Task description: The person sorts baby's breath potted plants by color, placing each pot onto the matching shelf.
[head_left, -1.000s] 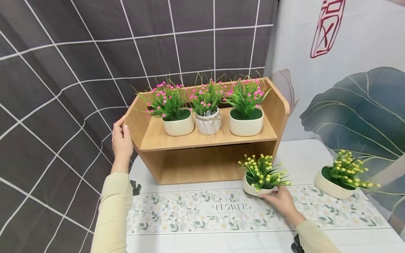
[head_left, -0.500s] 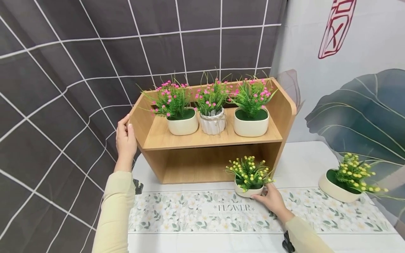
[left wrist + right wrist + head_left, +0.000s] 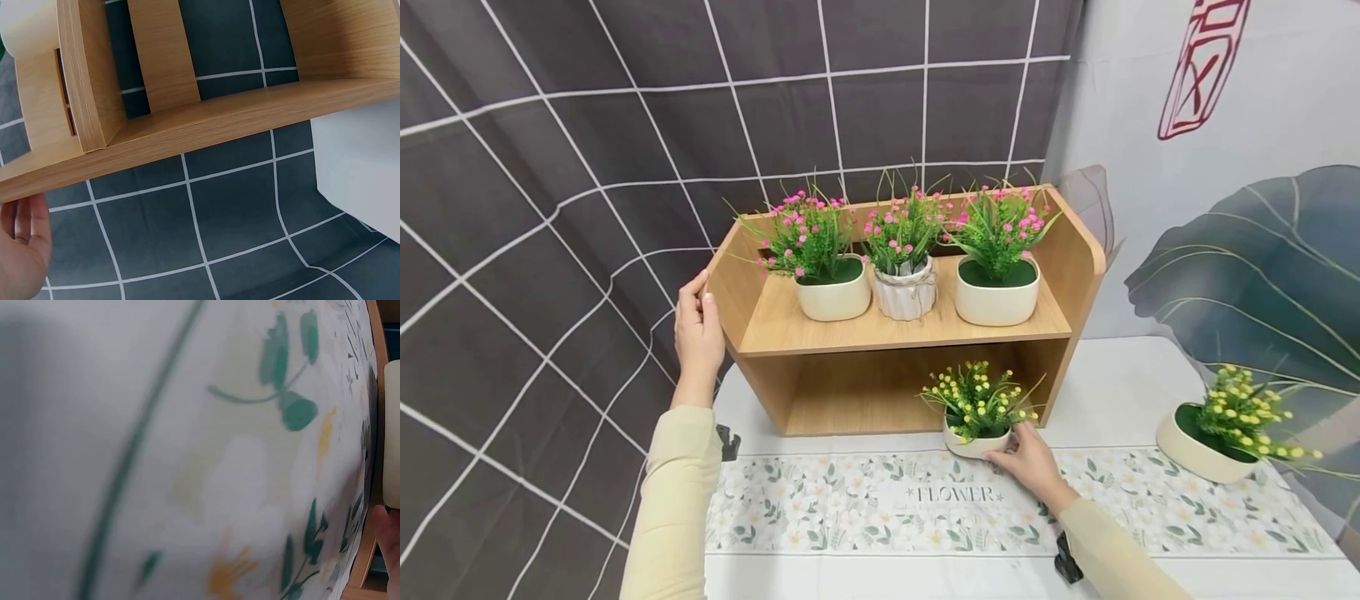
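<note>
My right hand [image 3: 1032, 461] grips the right side of a cream oval pot of yellow artificial flowers [image 3: 977, 408], thumb at its front. The pot is at the lower opening of a two-tier wooden shelf [image 3: 880, 340], near its front edge and right end. In the right wrist view, a cream pot wall [image 3: 392, 434] and part of my thumb [image 3: 387, 528] show at the right edge. My left hand [image 3: 698, 337] rests against the shelf's outer left side, fingers extended. The left wrist view shows those fingers [image 3: 24, 219] against the panel, their tips hidden.
Three pots with pink flowers stand on the upper tier: a left cream pot [image 3: 833, 298], a ribbed white pot [image 3: 907, 293] and a right cream pot [image 3: 997, 300]. Another yellow-flowered pot [image 3: 1206, 442] sits tilted-looking at the table's right. A floral runner [image 3: 850, 508] crosses the table.
My right hand has moved the yellow-flowered pot leftward and slightly back, to the shelf's lower opening. My left hand has stayed at the shelf's side. The head view has shifted slightly.
</note>
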Demonstrator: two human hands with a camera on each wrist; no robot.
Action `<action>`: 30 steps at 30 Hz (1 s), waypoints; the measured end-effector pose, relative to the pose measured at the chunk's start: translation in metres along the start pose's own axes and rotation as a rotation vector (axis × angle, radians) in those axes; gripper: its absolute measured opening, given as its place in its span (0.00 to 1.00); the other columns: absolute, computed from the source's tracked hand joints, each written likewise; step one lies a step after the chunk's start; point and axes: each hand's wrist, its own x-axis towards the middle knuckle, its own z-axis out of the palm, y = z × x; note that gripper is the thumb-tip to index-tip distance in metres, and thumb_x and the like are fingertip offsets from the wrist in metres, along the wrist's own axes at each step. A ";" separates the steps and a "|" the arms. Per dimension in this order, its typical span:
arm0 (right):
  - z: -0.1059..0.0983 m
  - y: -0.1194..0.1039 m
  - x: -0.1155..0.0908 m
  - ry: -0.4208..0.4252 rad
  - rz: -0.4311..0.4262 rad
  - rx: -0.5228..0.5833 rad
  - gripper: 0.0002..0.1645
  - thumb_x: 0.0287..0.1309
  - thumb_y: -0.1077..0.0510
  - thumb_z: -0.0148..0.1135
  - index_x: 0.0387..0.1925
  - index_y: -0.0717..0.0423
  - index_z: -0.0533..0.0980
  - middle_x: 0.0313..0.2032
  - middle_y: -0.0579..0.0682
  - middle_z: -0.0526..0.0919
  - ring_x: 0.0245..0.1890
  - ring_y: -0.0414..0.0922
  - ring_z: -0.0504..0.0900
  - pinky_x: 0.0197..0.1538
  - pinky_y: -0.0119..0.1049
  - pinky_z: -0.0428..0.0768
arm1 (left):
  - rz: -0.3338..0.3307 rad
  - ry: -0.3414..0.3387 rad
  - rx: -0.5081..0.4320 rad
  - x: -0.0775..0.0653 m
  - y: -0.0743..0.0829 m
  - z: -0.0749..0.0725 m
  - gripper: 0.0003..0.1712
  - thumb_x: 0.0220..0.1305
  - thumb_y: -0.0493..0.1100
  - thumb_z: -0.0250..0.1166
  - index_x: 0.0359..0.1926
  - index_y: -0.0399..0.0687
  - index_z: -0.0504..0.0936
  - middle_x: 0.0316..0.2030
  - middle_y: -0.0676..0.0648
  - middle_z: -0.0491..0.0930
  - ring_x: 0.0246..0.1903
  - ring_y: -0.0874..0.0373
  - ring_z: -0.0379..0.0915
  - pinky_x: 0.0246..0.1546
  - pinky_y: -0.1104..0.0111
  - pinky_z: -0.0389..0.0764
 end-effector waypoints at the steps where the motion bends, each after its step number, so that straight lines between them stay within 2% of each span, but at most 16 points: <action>1: 0.001 -0.001 0.002 -0.003 -0.001 0.000 0.41 0.38 0.48 0.77 0.51 0.66 0.71 0.35 0.56 0.74 0.30 0.45 0.69 0.32 0.40 0.71 | 0.002 0.002 -0.001 0.000 0.000 0.000 0.21 0.72 0.45 0.45 0.63 0.51 0.68 0.52 0.37 0.71 0.50 0.45 0.67 0.50 0.52 0.65; 4: 0.004 -0.003 0.007 -0.006 -0.006 0.008 0.41 0.38 0.48 0.77 0.51 0.67 0.71 0.34 0.55 0.73 0.28 0.43 0.67 0.31 0.37 0.69 | 0.003 0.000 0.000 0.001 0.001 0.001 0.21 0.72 0.45 0.45 0.63 0.52 0.68 0.51 0.37 0.71 0.49 0.45 0.68 0.50 0.52 0.65; 7: 0.008 -0.005 0.012 -0.003 -0.024 0.016 0.42 0.38 0.49 0.77 0.52 0.67 0.71 0.36 0.56 0.75 0.28 0.44 0.69 0.31 0.39 0.70 | -0.003 -0.004 0.000 0.002 0.001 0.001 0.21 0.73 0.46 0.45 0.63 0.53 0.68 0.51 0.36 0.71 0.49 0.45 0.68 0.50 0.52 0.65; 10: 0.012 -0.006 0.017 0.001 -0.036 0.015 0.46 0.39 0.49 0.77 0.57 0.67 0.68 0.40 0.59 0.76 0.31 0.47 0.72 0.35 0.44 0.73 | -0.010 -0.003 0.002 0.001 0.001 0.001 0.21 0.73 0.46 0.45 0.63 0.53 0.68 0.51 0.37 0.71 0.50 0.45 0.68 0.50 0.52 0.65; 16: 0.017 -0.011 0.025 -0.011 -0.024 0.028 0.48 0.40 0.48 0.76 0.59 0.68 0.67 0.50 0.65 0.75 0.41 0.58 0.78 0.45 0.55 0.76 | -0.014 -0.002 -0.001 -0.001 0.000 0.000 0.21 0.73 0.46 0.45 0.63 0.53 0.68 0.51 0.36 0.71 0.50 0.45 0.68 0.50 0.52 0.65; 24: 0.029 -0.020 0.036 -0.025 -0.025 0.046 0.46 0.41 0.47 0.76 0.57 0.67 0.68 0.39 0.58 0.75 0.33 0.49 0.73 0.37 0.45 0.73 | -0.006 0.014 -0.004 0.000 -0.001 -0.001 0.20 0.72 0.45 0.46 0.63 0.53 0.68 0.51 0.36 0.71 0.50 0.45 0.68 0.50 0.52 0.65; 26: 0.032 -0.023 0.037 -0.030 -0.015 0.049 0.46 0.41 0.47 0.76 0.58 0.68 0.68 0.42 0.60 0.75 0.36 0.52 0.75 0.39 0.47 0.74 | -0.008 0.012 -0.004 -0.001 -0.001 0.000 0.20 0.72 0.46 0.46 0.63 0.53 0.69 0.50 0.36 0.71 0.49 0.44 0.68 0.49 0.52 0.65; 30: 0.036 -0.027 0.040 -0.046 -0.006 0.050 0.49 0.42 0.46 0.75 0.60 0.69 0.66 0.52 0.65 0.75 0.48 0.60 0.76 0.50 0.54 0.74 | -0.007 0.018 -0.004 -0.001 0.000 0.001 0.20 0.72 0.46 0.46 0.63 0.53 0.69 0.48 0.35 0.71 0.47 0.44 0.68 0.47 0.51 0.65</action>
